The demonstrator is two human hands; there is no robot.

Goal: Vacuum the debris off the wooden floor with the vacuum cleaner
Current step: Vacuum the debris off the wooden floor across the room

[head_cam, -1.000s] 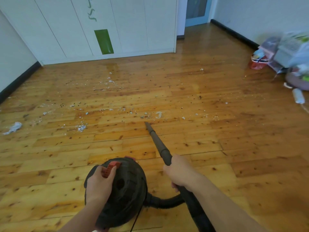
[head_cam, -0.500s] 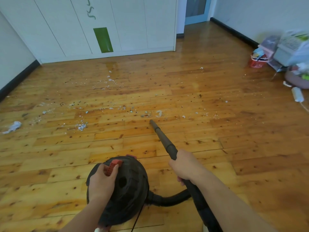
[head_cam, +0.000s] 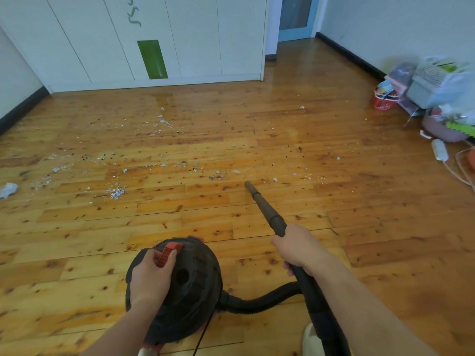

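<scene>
A round black vacuum cleaner [head_cam: 190, 286] sits low in the middle of the view. My left hand [head_cam: 150, 274] grips the handle on its top, beside an orange clip [head_cam: 167, 254]. My right hand [head_cam: 299, 250] holds the dark wand [head_cam: 264, 208]. The wand's nozzle tip [head_cam: 248, 184] hovers just short of a band of debris [head_cam: 217, 175]. White crumbs and dark specks are strewn across the wooden floor [head_cam: 359, 227], with a denser white pile [head_cam: 117, 192] at the left. A ribbed black hose [head_cam: 259, 303] joins canister and wand.
White cabinets [head_cam: 154, 37] with a green panel close off the far side. A doorway [head_cam: 295, 19] opens at the back right. Bags, a red basket [head_cam: 384, 100] and a white power strip [head_cam: 440, 150] clutter the right wall. A crumpled white scrap [head_cam: 9, 190] lies far left.
The wand and my right hand have swung to the right, and the nozzle now points nearer the white bits right of centre. The canister has shifted slightly right with my left hand on it.
</scene>
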